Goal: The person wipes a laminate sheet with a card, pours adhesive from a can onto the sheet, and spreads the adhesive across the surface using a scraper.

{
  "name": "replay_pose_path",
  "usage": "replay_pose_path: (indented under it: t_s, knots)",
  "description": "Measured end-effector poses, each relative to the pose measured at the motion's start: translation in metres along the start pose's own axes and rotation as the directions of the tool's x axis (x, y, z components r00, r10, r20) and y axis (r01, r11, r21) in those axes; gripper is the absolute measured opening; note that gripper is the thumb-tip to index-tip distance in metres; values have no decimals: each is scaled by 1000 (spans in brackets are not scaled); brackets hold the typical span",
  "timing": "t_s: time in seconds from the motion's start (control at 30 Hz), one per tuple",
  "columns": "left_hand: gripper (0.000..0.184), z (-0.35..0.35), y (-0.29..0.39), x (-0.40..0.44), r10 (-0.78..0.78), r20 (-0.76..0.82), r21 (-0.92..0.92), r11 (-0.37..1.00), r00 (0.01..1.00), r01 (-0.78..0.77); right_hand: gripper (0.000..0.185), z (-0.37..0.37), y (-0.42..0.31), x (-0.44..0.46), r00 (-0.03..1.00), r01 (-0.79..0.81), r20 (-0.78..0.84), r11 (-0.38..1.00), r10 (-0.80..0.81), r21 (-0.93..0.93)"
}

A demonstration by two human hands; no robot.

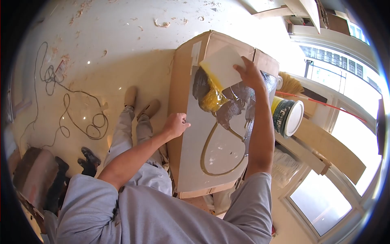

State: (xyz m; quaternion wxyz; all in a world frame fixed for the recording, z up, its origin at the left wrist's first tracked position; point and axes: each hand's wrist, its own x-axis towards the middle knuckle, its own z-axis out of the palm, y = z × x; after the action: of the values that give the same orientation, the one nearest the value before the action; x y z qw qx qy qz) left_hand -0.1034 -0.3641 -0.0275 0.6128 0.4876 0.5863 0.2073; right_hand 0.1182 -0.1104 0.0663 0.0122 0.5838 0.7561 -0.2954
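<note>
My right hand [250,74] is closed on the edge of a flat, pale, square spreader sheet [226,68]. Yellow paste coats the sheet's lower left edge, which meets a yellow blob of paste [213,101]. Dark grey paste [230,112] lies smeared around the blob on a grey board [193,158]. A thin olive-brown line of paste [204,152] loops over the board's nearer half. Held as a fist, my left hand [177,125] is at the board's left edge; a small dark bit shows at its fingers, too small to name.
Beneath the board is a large cardboard box [174,97]. A white-lidded bucket [293,118] stands to the right, near wooden planks [331,150]. Long cables [67,91] coil on the floor at left, with wood shavings [162,24] farther up. Dark shoes [90,156] lie at lower left.
</note>
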Motion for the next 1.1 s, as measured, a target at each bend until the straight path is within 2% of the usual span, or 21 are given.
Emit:
replay_pose_path:
  t_s: [0.07,0.17,0.27,0.37,0.47,0.57,0.67,0.7,0.8,0.9,1.0,1.1]
  knots:
    - [36,1,-2,0,3,3,0,1000,1000,-3,30,-6,-2,2,999,4,-41,998,-2,55]
    - [35,-2,2,0,-24,27,6,1000,999,24,31,12,10,7,990,99,-91,992,-106,-78]
    - [35,0,2,-1,-27,11,0,1000,1000,27,48,-15,-18,7,983,-149,123,986,139,74]
    - [34,-1,3,-1,-43,26,17,999,999,43,46,0,-8,8,999,4,33,998,-2,-56]
    - [34,0,2,-1,-37,14,19,999,999,36,45,-13,-19,6,989,-125,81,991,120,56]
    - [33,1,0,0,-32,2,38,999,999,31,39,4,-4,0,996,82,-30,993,-85,-87]
    - [32,2,-1,0,-28,-12,42,999,1000,29,42,-24,-17,-9,987,-162,35,981,160,108]
    - [32,1,-1,0,-28,-7,46,999,1000,28,43,-25,-17,-9,987,-160,44,982,156,99]
    - [32,2,1,-1,-38,-3,53,998,999,38,43,0,-8,-1,996,-50,-74,999,50,9]
    - [28,1,3,-1,-80,21,54,995,997,79,35,10,-8,4,977,57,-202,995,-72,-78]
    - [26,-1,6,-1,-111,37,66,992,993,109,38,-1,-19,8,997,-69,-16,995,70,73]
    - [27,0,6,-1,-81,19,72,994,997,79,48,3,-22,14,999,-18,-36,999,17,-34]
